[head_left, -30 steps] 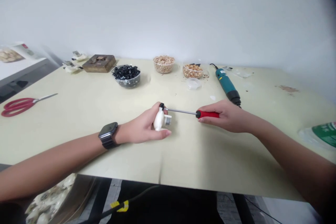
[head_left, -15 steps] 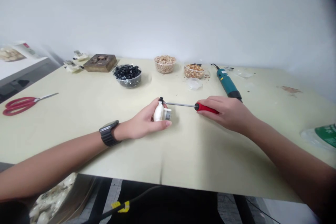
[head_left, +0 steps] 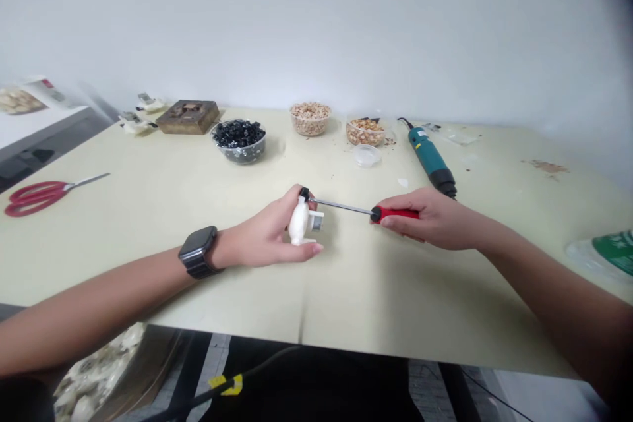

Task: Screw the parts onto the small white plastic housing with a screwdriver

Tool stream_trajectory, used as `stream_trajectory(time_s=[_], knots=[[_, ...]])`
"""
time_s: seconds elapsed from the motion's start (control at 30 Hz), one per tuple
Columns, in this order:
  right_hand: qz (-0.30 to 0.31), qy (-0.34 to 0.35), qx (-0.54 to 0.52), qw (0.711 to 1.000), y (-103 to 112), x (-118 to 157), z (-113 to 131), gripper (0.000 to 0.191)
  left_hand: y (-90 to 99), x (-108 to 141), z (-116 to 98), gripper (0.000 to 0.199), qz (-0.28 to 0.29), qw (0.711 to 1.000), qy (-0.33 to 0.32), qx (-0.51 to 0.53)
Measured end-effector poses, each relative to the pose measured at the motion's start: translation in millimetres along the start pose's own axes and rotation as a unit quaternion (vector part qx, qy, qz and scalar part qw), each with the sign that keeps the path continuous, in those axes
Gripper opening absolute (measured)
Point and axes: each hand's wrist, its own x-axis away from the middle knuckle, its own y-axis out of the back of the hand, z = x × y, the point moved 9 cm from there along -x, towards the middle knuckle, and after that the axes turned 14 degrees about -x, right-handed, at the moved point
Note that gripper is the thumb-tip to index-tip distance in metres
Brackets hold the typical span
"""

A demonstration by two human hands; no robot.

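Observation:
A small white plastic part (head_left: 299, 221) with a grey block on its right side and a black piece (head_left: 304, 194) at its top is held in my left hand (head_left: 271, 229), over the table. The left thumb lies along the part's lower side, and the other fingers are mostly hidden behind it. My right hand (head_left: 428, 217) is wrapped round the red handle of a screwdriver (head_left: 346, 208). Its metal shaft points left, and the tip meets the part just below the black piece. Whether a screw sits at the tip is too small to tell.
Behind my hands stand a bowl of black pieces (head_left: 240, 142), a tub of small beige pieces (head_left: 310, 120) and a tub of orange-brown pieces (head_left: 365, 132). A teal power tool (head_left: 431, 159) lies right, red scissors (head_left: 42, 196) left. A metal block (head_left: 188, 117) sits at the back left.
My right hand and the screwdriver's handle have come down slightly towards me, so the shaft slopes more. More of the white part's lower end shows above my left thumb.

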Motion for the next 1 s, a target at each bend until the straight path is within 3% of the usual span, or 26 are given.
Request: stream_trajectory(time_s=[0.1, 0.27, 0.4, 0.47, 0.67, 0.87, 1.0], knots=[[0.023, -0.008, -0.022, 0.999, -2, 1, 4, 0.047, 1.0, 0, -5, 0.058, 0.002, 0.999, -0.024, -0.036], [-0.105, 0.042, 0.064, 0.991, 16, -1, 7, 0.046, -0.1, -2, 3, 0.054, -0.013, 1.0, -0.002, 0.014], [-0.191, 0.124, 0.215, 0.95, 19, 2, 17, 0.043, -6.4, -5, 20, 0.051, -0.012, 0.993, 0.049, 0.11], [-0.199, 0.128, 0.267, 0.934, 16, 3, 18, 0.046, -9.6, -5, 26, 0.051, -0.01, 0.987, 0.072, 0.14], [-0.132, 0.077, 0.204, 0.967, 12, 0, 8, 0.046, -15.8, -3, 24, 0.05, 0.012, 0.986, 0.077, 0.148], [-0.074, 0.014, 0.081, 0.994, 9, -3, -2, 0.05, -8.5, -1, 10, 0.049, 0.009, 0.998, 0.031, 0.05], [-0.002, -0.037, -0.03, 0.999, -2, -2, -7, 0.053, -5.0, -1, 3, 0.054, 0.01, 1.0, -0.002, -0.014]])
